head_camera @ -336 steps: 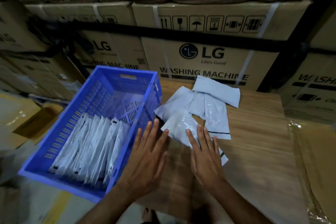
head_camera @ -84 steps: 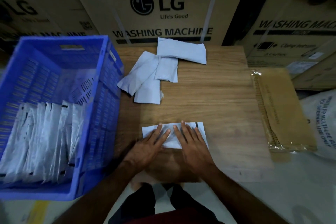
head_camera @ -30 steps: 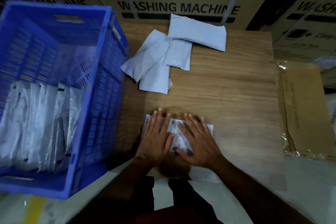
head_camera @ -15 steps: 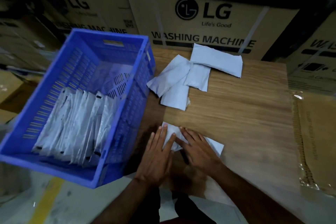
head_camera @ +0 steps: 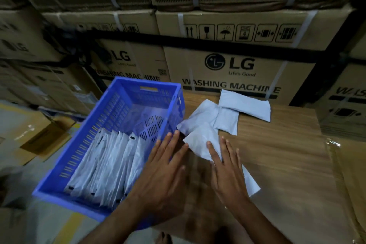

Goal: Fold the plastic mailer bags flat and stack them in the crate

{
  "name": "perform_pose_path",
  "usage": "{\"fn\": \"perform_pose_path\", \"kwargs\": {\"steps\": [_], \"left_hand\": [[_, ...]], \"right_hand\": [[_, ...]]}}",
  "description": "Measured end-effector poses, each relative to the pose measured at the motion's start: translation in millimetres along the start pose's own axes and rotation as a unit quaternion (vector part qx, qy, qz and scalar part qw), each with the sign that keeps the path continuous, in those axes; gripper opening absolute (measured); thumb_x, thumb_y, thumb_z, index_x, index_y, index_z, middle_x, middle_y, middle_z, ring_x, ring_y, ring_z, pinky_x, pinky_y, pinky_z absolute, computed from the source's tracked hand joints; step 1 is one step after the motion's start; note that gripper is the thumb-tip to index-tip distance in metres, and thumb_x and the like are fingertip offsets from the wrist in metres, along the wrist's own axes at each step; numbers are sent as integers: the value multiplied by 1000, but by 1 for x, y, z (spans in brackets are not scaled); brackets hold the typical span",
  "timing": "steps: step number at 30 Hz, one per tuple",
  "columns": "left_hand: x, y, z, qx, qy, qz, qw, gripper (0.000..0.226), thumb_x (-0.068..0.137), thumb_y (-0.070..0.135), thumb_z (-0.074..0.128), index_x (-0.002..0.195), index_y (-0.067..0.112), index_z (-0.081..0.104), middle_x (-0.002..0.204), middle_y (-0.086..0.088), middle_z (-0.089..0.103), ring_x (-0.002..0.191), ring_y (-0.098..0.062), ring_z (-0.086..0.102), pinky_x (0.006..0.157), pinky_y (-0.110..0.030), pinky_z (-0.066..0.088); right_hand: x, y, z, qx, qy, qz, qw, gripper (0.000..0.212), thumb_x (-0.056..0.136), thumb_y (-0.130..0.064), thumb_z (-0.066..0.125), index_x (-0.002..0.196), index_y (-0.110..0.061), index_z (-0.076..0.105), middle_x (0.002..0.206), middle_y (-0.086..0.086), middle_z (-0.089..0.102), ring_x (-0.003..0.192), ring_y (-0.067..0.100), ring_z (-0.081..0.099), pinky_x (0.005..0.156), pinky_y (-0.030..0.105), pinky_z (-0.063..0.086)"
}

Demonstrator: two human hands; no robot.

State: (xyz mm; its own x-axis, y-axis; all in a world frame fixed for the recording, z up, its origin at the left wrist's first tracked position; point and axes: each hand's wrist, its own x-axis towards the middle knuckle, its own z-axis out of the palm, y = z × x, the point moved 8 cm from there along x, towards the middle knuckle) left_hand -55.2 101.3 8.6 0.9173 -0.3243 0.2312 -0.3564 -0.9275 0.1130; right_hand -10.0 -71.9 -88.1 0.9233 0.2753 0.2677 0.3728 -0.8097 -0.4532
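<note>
Currently, head view only: we have both hands flat, fingers straight. Our right hand (head_camera: pixel 227 170) presses the mailer bag (head_camera: pixel 200 142) against the wooden counter (head_camera: pixel 287 164); our left hand (head_camera: pixel 164 166) lies spread just beside it, near the wall of the blue crate (head_camera: pixel 111 117), whether touching the bag we cannot tell. Neither hand has a grip on anything. Folded bags (head_camera: pixel 111 164) stand on edge in a row in the crate; the unfolded pile (head_camera: pixel 227 113) lies further back. Risk, as we judge it: slick plastic may spring open or slide once pressure lifts, and a loose fold could topple the row.
</note>
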Motion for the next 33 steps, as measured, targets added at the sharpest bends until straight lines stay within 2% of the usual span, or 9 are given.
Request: {"fn": "perform_pose_path", "kwargs": {"steps": [5,10,15,21,23,26,28,29,33], "left_hand": [[-11,-54,-10,1,17,22,1000,54,102,29,43,153,12,48,168,-17,25,157,-34,23,122,-52,21],[-20,-133,-2,-24,3,39,999,52,106,28,37,155,13,44,170,-12,23,159,-30,17,126,-49,15],[-35,-195,27,-4,-48,149,988,51,104,30,39,150,11,50,164,-16,35,153,-36,32,122,-49,20],[-32,-201,65,-23,-154,283,946,56,100,33,43,151,10,46,163,-19,36,153,-39,29,125,-56,23],[-30,-189,71,-32,-176,344,922,58,89,31,59,141,5,55,150,-22,50,144,-42,40,121,-57,29],[-33,-184,81,9,-159,430,889,38,77,24,81,109,5,73,111,-21,71,120,-45,60,111,-64,42],[-36,-193,92,40,-167,445,879,24,76,27,83,91,9,78,88,-15,73,107,-47,68,104,-71,44],[-39,-199,98,54,-183,442,877,23,80,30,80,91,10,79,87,-15,74,107,-48,67,105,-71,43],[-50,-209,95,55,-191,444,874,39,94,34,56,106,6,79,108,-22,73,127,-53,56,115,-67,31]], "right_hand": [[17,-46,0,10,43,19,999,61,102,-22,35,163,-25,33,173,9,18,160,28,17,125,58,20],[30,-92,22,11,51,54,997,62,101,-24,33,163,-28,30,173,8,19,160,25,17,125,58,21],[35,-148,49,11,44,129,991,61,105,-31,27,165,-34,22,174,4,15,161,18,9,128,55,16],[35,-211,66,1,43,185,982,61,104,-34,23,165,-32,22,174,5,13,161,17,6,128,54,13],[33,-229,69,14,64,195,979,60,105,-37,23,165,-31,23,174,6,15,161,18,8,127,54,21],[33,-252,79,69,103,215,969,57,108,-38,27,164,-28,28,173,8,15,161,19,11,125,50,28],[33,-260,88,99,122,241,958,57,108,-38,27,164,-25,28,173,9,14,161,17,8,126,51,24],[33,-264,91,100,132,248,954,57,108,-38,28,164,-24,29,173,10,14,161,16,7,127,50,22],[33,-277,110,162,146,265,939,56,108,-42,29,163,-32,27,174,1,9,160,9,4,127,24,16]]}}
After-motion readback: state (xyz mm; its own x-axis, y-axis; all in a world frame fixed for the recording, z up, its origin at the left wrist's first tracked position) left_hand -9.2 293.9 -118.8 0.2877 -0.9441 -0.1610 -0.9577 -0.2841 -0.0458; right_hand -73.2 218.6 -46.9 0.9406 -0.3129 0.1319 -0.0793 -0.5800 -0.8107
